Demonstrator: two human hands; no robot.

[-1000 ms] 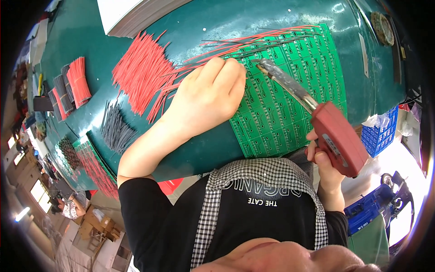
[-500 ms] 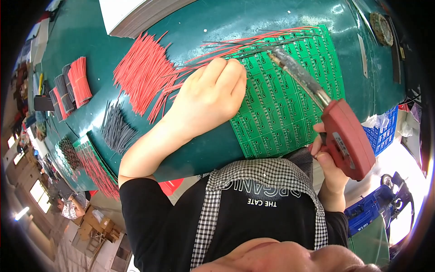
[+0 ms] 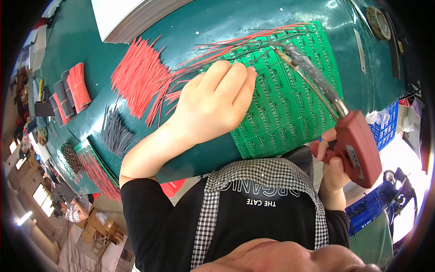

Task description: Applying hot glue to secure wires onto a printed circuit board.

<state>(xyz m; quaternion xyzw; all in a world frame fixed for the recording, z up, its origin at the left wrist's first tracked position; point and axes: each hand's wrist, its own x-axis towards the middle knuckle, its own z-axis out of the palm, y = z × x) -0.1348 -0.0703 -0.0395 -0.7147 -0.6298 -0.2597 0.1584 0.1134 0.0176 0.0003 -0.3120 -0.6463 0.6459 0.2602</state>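
My left hand (image 3: 215, 99) is closed over the left part of a green circuit-board panel (image 3: 276, 122). Its fingertips are bent under and partly hidden, so I cannot make out what they pinch. Red and black wires (image 3: 240, 41) lie across the panel's far edge, beside those fingers. My right hand (image 3: 334, 174) grips a red soldering gun (image 3: 360, 149) by its handle. The gun's long metal barrel points to the far left, and its tip is over the panel near the wires, a little right of my left fingertips.
To the left lie a large heap of red wires (image 3: 138, 77) and a smaller heap of black wires (image 3: 117, 133). Bundled wires (image 3: 78, 88) are farther left, near a board with red wires attached (image 3: 97, 170). A white stack (image 3: 136, 20) stands at the back; a blue crate (image 3: 385, 129) is at right.
My left hand has shifted slightly right, its fingers less tightly curled. The soldering gun has also moved a little to the right, its tip still over the panel.
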